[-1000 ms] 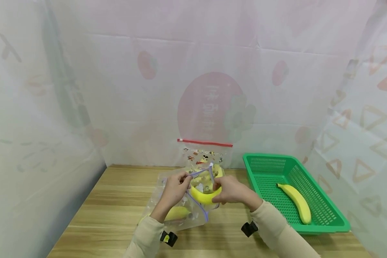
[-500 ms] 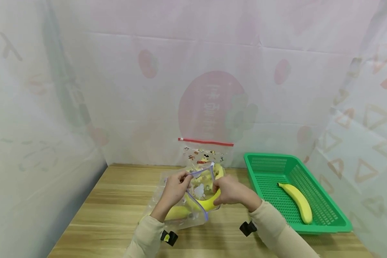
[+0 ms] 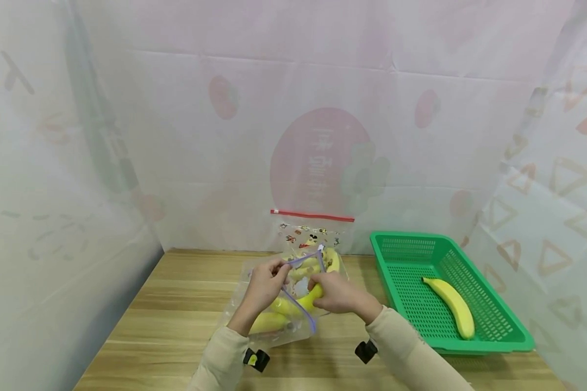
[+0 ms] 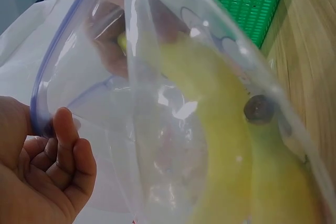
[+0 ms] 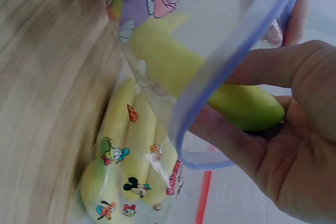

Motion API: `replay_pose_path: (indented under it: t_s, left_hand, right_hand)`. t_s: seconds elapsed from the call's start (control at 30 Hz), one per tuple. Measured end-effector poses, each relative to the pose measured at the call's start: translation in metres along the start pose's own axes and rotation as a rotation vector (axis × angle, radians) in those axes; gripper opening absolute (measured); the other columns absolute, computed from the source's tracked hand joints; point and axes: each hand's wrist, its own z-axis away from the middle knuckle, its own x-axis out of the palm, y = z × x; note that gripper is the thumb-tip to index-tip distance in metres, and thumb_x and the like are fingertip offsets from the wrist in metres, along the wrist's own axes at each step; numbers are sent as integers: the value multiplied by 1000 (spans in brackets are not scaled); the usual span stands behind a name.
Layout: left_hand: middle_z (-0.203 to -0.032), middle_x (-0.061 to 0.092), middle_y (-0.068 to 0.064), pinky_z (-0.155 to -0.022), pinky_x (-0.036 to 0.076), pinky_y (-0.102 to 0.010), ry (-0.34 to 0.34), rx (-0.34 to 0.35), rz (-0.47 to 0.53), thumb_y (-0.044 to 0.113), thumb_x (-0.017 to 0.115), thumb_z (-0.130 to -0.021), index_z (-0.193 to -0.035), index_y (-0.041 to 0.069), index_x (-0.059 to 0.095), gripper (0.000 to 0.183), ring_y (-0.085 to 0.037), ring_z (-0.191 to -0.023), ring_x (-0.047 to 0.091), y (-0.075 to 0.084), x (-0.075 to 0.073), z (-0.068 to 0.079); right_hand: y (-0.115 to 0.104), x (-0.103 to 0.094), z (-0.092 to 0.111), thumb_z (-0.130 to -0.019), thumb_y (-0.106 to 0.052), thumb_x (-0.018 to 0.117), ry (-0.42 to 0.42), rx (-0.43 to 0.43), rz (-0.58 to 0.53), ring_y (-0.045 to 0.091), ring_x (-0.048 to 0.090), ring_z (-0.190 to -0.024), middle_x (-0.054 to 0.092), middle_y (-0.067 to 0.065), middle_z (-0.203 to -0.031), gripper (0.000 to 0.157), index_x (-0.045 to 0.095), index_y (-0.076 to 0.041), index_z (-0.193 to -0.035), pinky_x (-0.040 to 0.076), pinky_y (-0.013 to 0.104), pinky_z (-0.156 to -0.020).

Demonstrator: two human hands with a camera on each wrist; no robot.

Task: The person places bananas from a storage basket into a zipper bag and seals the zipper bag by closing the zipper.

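Observation:
My left hand pinches the purple-edged mouth of a clear zip bag, holding it spread. In the left wrist view, thumb and fingers meet at that purple strip. My right hand grips one end of a yellow banana, the fingers reaching in through the mouth. Most of this banana lies inside the bag, its greenish tip between my thumb and fingers in the right wrist view. Another banana lies in the bag, beside the held one.
Behind stands a second clear zip bag with a red strip, cartoon prints and several bananas in it. A green basket at the right holds one banana. All rest on a wooden table before a printed curtain.
My right hand has moved left, carrying the banana deeper into the purple-edged bag. My left hand has stayed at the bag's mouth.

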Motion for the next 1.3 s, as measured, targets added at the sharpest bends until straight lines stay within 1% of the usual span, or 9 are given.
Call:
replay_pose_path:
  t_s: [0.1, 0.27, 0.47, 0.53, 0.7, 0.8, 0.93, 1.1, 1.3]
  left_hand:
    - [-66, 59, -1, -46, 43, -25, 0, -4, 2, 16, 53, -98, -93, 2, 67, 20, -15, -58, 56, 2, -1, 1]
    - [-67, 59, -1, -46, 43, -26, -3, -4, -4, 17, 53, -98, -91, 5, 66, 19, -15, -59, 57, 3, -1, 1]
    - [-68, 60, -3, -46, 45, -28, -8, -2, -5, 17, 52, -98, -89, 10, 66, 18, -17, -59, 57, 3, -2, 0]
    - [-69, 60, -4, -47, 45, -28, -6, -1, -7, 17, 52, -98, -89, 10, 66, 18, -17, -59, 57, 3, -2, 0]
    - [-67, 59, -1, -50, 48, -29, -1, 3, -20, 18, 53, -98, -89, 10, 67, 18, -16, -59, 58, 3, -2, -1]
    - [-67, 59, 1, -50, 48, -28, 4, 13, -30, 18, 53, -98, -90, 9, 67, 19, -15, -59, 58, 3, -2, -1]
    - [-66, 59, 0, -49, 46, -28, 7, 31, -38, 17, 52, -98, -91, 6, 67, 20, -14, -58, 56, 3, -2, -2]
    - [-65, 59, 0, -46, 43, -27, 11, 30, -31, 17, 52, -98, -89, 9, 68, 20, -15, -56, 55, 3, -2, -2]
    - [-65, 59, -1, -44, 42, -25, 22, 27, -23, 16, 53, -97, -86, 11, 67, 18, -16, -55, 55, 3, -2, -3]
  right_hand:
    - [1, 5, -4, -79, -11, 75, 17, 13, 4, 9, 46, -61, 58, -3, -81, 23, 62, -6, -97, 42, 25, -56]
    - [3, 13, -10, -79, -16, 77, 38, 6, 25, 7, 45, -58, 57, -6, -78, 21, 63, -10, -94, 41, 24, -54]
    - [2, 20, -15, -87, -7, 63, -1, -78, -11, 6, 51, -66, 64, 3, -95, 21, 64, -2, -108, 45, 23, -61]
    - [2, 23, -18, -89, -4, 59, -9, -115, -3, 7, 52, -69, 65, 5, -101, 23, 64, -2, -111, 45, 24, -65]
    - [1, 28, -21, -92, -3, 55, -29, -141, -4, 10, 60, -82, 65, 6, -107, 26, 63, -3, -117, 49, 25, -72]
    - [0, 30, -22, -94, -7, 55, -49, -129, -32, 12, 62, -91, 65, 5, -106, 23, 64, -5, -116, 50, 25, -75]
    - [-2, 33, -24, -95, -8, 56, -75, -94, -109, 15, 64, -92, 65, 4, -104, 19, 66, -5, -111, 51, 24, -76]
    - [-2, 36, -27, -94, -6, 57, -97, -58, -158, 18, 64, -94, 64, 1, -100, 15, 67, -5, -105, 51, 23, -77]
    - [2, 35, -25, -94, -7, 57, -83, -107, -156, 9, 62, -84, 60, -6, -87, 13, 68, -13, -89, 51, 21, -72]
